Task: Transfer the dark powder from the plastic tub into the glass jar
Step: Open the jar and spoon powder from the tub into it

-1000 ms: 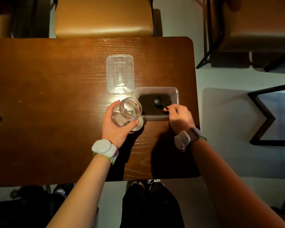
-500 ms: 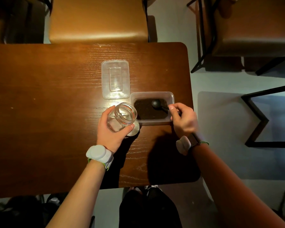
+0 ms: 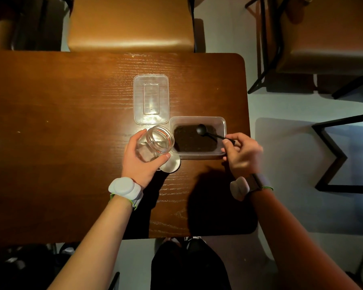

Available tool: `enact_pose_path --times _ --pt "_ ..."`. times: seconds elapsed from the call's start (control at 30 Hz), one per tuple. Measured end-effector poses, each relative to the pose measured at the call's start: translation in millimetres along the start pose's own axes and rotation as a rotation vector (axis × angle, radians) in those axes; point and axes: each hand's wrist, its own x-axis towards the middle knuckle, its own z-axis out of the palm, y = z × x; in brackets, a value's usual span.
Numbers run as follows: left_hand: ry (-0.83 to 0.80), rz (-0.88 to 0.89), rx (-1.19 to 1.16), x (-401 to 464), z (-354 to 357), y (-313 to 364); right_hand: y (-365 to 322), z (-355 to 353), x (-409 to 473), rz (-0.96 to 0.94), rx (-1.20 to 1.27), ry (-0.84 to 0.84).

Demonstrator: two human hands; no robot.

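Observation:
A clear plastic tub [image 3: 222, 124] stands near the table's right edge with dark powder [image 3: 190, 141] across its bottom. My right hand [image 3: 242, 154] pinches the handle of a black spoon [image 3: 201, 129], whose bowl hangs over the powder at the tub's far side. My left hand [image 3: 139, 162] grips an open glass jar [image 3: 157, 143], tilted with its mouth toward the tub, right beside the tub's left wall.
The tub's clear lid [image 3: 151, 99] lies flat just behind the jar. A round pale jar lid [image 3: 172, 164] lies on the wooden table [image 3: 61, 132] under the jar. Chairs stand beyond the table's far edge and to the right.
My right hand has slid back along the spoon handle toward the tub's right rim, so more of the handle shows. The jar stays tilted in my left hand.

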Motion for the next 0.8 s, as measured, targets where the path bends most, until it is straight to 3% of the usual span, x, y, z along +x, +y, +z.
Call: enact_pose_path --times 0.1,0.17,0.3,0.5,0.8 --pt "-0.001 -0.003 0.015 3 0 -2 -2 -3 0 -0.18 -0.205 0.093" --pt "-0.013 -0.013 0.031 3 1 -5 0 0 1 -0.178 -0.253 0.011" --pt "-0.027 -0.021 0.054 2 4 -10 -5 17 -1 0.064 -0.101 -0.204" --pt "-0.028 -0.033 0.036 3 4 -14 -22 34 -6 0.323 0.203 -0.237" --pt "-0.052 -0.004 0.012 0 -2 -5 -25 22 -6 0.423 0.433 -0.265"
